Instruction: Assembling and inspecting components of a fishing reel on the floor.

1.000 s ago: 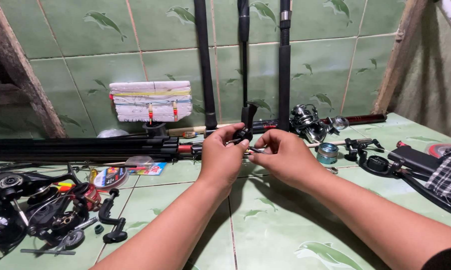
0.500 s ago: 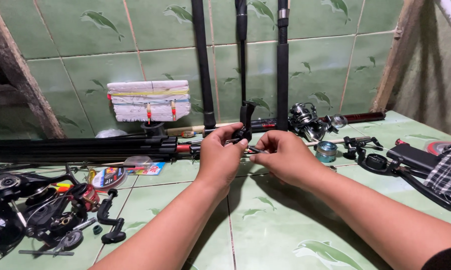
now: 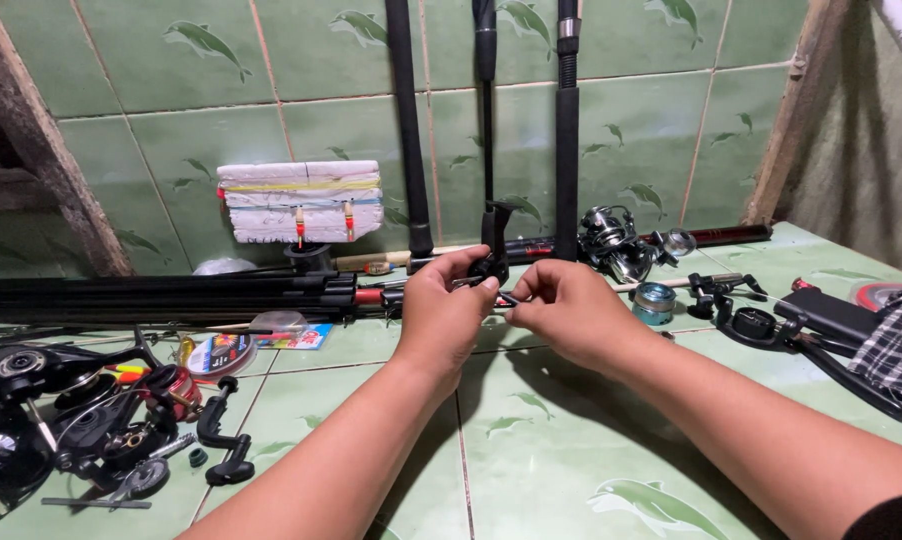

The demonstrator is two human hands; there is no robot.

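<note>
Round flat line spool pack (image 3: 221,352) with a bright label lies on the glossy green tile floor (image 3: 531,450), left of my arms, next to a white foam block (image 3: 299,200) wrapped in line. Left hand (image 3: 441,310) and right hand (image 3: 561,308) both pinch a small black reel part (image 3: 493,268) mid-frame, above the tiles, near dark rods (image 3: 161,295)

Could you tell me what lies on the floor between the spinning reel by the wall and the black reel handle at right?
A small teal line spool lies between the spinning reel and the black handle, in the head view.
</note>
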